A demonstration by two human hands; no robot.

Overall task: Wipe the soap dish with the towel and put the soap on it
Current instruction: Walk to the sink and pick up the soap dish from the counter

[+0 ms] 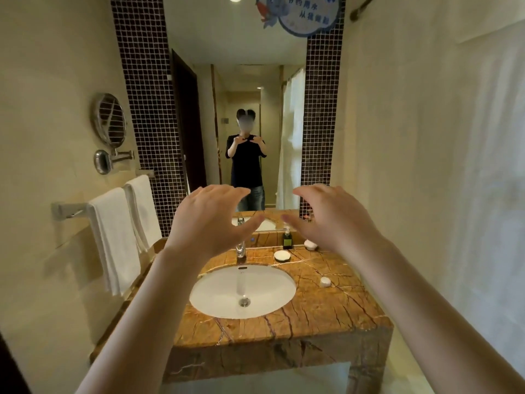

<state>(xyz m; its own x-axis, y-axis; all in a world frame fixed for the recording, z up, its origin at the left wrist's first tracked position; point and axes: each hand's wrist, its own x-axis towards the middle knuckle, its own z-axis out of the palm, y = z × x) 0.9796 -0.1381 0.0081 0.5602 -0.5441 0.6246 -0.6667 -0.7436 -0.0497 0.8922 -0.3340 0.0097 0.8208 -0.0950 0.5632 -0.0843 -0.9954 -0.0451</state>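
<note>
A small white soap dish (281, 255) lies on the brown marble counter behind the sink, right of the tap. A round white soap (325, 281) lies on the counter to the right of the basin. Two white towels (116, 237) hang on a rail on the left wall. My left hand (211, 220) and my right hand (332, 220) are raised in front of me above the sink, both with fingers spread and holding nothing. Neither hand touches the dish, the soap or a towel.
The white basin (204, 291) sits in the marble counter (326, 314), with a chrome tap (241, 248) behind it. A dark pump bottle (287, 239) and a small white object (310, 245) stand at the back. A large mirror (238, 109) faces me; a round swivel mirror (109, 119) is on the left wall.
</note>
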